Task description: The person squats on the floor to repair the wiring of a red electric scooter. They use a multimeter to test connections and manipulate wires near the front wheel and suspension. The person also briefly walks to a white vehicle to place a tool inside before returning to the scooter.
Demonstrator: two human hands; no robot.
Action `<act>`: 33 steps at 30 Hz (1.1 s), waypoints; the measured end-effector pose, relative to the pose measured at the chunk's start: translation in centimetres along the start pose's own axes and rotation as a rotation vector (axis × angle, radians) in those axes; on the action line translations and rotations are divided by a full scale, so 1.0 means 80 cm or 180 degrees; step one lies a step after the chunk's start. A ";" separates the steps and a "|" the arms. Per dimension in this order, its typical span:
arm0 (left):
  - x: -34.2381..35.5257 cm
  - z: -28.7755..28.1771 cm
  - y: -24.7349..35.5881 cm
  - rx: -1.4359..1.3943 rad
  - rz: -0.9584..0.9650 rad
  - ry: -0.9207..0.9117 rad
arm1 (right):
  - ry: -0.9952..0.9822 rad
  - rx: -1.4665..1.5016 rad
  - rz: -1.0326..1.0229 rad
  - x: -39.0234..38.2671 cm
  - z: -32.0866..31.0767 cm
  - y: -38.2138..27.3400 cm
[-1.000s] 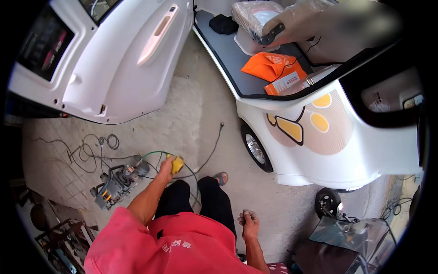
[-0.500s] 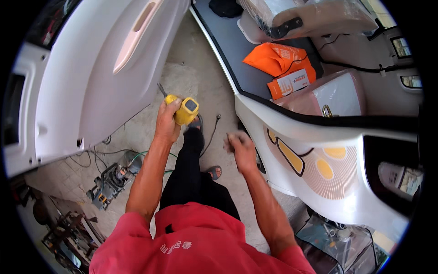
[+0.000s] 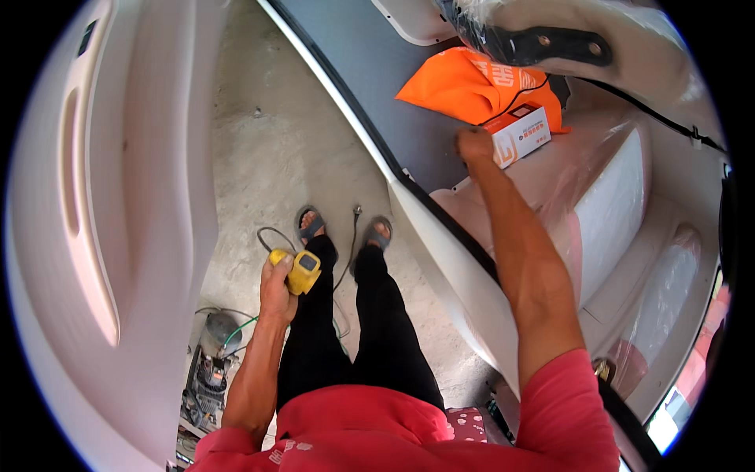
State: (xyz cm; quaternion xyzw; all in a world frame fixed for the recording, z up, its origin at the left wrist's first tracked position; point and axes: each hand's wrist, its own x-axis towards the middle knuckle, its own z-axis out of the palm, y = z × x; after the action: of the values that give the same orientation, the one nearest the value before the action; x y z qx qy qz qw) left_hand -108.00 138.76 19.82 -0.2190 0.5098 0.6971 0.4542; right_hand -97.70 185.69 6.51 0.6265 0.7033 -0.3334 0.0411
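Observation:
My left hand is closed around a yellow handheld device with a small dark square window. A dark cable curves beside its upper end. My right hand reaches into the open vehicle over the grey floor, fingers curled down; what they hold, if anything, is hidden. Right beside that hand lies a white box with orange print, its left end partly covered by the hand and wrist. Behind the box is a crumpled orange bag with a dark cord across it.
An open pale door panel stands on my left. The vehicle's door sill runs diagonally ahead. Plastic-wrapped seats are inside. A loose cable lies on the concrete by my feet, and a machine with a green hose stands lower left.
My view has shifted toward the vehicle's interior. My right hand has gone from beside the outer body panel to the box inside. My left hand keeps the yellow device, now lower.

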 end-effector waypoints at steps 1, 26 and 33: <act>0.010 0.004 0.000 -0.0049 -0.0054 -0.0009 | 0.0039 -0.0219 -0.0223 0.048 -0.016 0.043; 0.142 0.104 -0.026 -0.0022 -0.0169 -0.0083 | -0.0658 0.1145 -0.0018 0.109 -0.088 0.016; 0.188 0.123 -0.038 -0.0088 -0.0299 -0.0385 | -0.2239 0.1704 -0.0010 -0.025 -0.034 -0.051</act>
State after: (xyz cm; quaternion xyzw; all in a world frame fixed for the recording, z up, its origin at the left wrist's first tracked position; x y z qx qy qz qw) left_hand -111.24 154.10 10.49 -0.2065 0.4608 0.6940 0.5132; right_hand -99.97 185.42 11.31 0.4624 0.5363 -0.6969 0.1137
